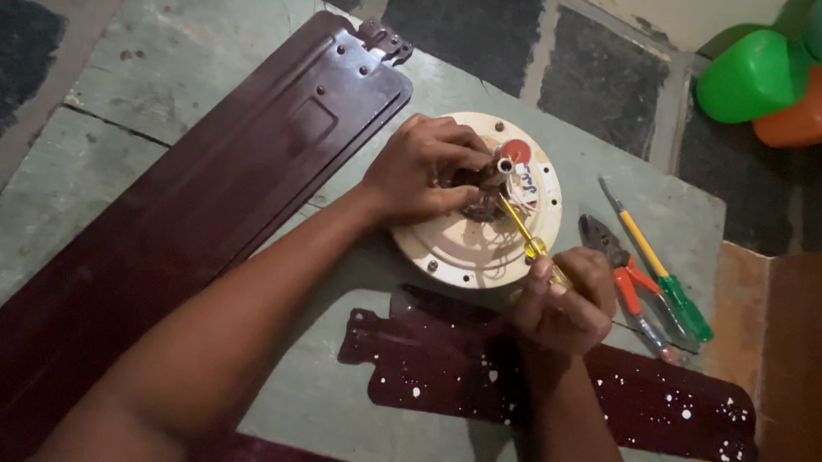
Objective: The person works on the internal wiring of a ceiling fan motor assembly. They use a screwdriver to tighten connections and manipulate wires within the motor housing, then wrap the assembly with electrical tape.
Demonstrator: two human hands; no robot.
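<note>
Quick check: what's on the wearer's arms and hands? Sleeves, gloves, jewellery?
Both arms are bare from the frame's bottom edge to the fingertips: no sleeves show. The left hand and right hand wear no gloves. No ring, watch or bracelet is visible, though the light is dim.

Cream round fan motor housing [476, 237] lies flat, centre of the table, red sticker near its hub. Yellow-handled screwdriver [529, 240] slants across it, tip at the dark hub, probably on a screw; handle toward near right.
</note>
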